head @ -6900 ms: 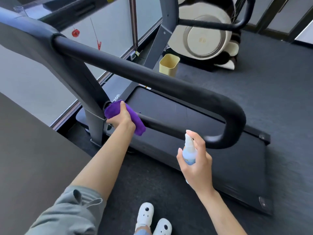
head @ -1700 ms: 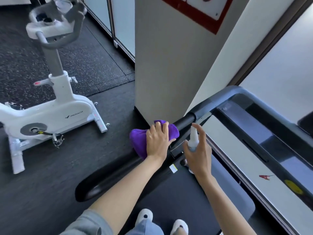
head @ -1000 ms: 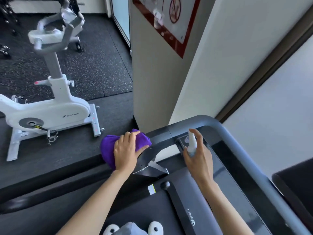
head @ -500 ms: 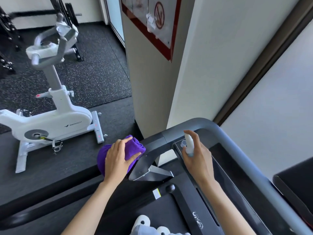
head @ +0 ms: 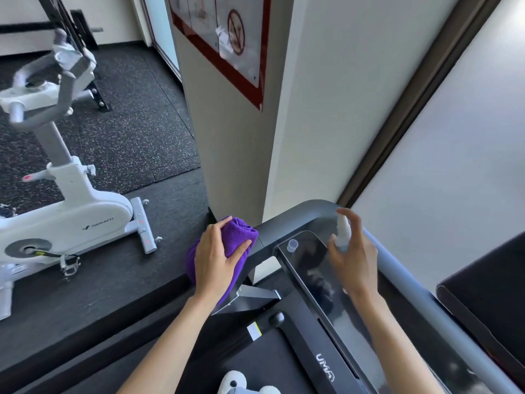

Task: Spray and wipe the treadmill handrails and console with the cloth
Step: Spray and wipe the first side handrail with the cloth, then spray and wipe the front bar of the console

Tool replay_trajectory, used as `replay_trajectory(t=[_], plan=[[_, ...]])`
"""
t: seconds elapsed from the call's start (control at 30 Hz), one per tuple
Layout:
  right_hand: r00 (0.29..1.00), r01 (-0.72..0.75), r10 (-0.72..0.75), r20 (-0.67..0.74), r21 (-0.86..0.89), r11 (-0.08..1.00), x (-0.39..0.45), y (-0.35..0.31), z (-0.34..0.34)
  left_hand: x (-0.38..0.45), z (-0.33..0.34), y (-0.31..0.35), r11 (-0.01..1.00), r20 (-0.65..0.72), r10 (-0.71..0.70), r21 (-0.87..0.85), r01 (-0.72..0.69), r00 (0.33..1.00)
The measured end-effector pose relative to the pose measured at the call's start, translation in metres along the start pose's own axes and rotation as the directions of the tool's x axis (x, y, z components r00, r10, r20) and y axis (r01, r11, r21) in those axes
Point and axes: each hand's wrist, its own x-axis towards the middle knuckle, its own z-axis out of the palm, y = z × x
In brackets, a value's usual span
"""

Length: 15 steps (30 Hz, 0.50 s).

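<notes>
Cloth (head: 237, 233), purple and bunched into a thick wad, sits at about 9 o'clock of the console, pressed onto the dark corner of the treadmill frame where the handrail (head: 85, 345) meets it. The left hand (head: 214, 264) grips it, fingers (head: 218, 227) curled over the top and thumb along its right side. It looks soft, light and plush, so it should mould round the bar; held as a wad in the palm it is unlikely to slip, though a loose fold could drag.

Console (head: 315, 268) is a glossy black panel running from 12 towards 5 o'clock, smooth and probably streak-prone. A small clear cap (head: 292, 245) stands at its upper left corner.

At about 2 o'clock the right hand (head: 355, 257) clenches the spray bottle (head: 342, 234), index finger hooked over the nozzle, which seems to point away from the person over the console. This small, light, pale plastic bottle is best taken round the body; how much liquid it holds I cannot tell, since the hand covers most of it.
</notes>
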Motion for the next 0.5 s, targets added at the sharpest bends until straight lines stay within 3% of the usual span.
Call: replay_trajectory(t=[0.33, 0.5], plan=[[0.993, -0.112, 0.111, 0.038, 0.009, 0.994, -0.002, 0.003, 0.020, 0.006, 0.018, 0.004, 0.994, 0.016, 0.011, 0.112, -0.013, 1.000], [0.985, -0.153, 0.151, -0.078, -0.028, 0.988, 0.000, 0.010, 0.016, 0.004, 0.020, 0.005, 0.990, 0.023, 0.054, 0.130, -0.057, 0.998]])
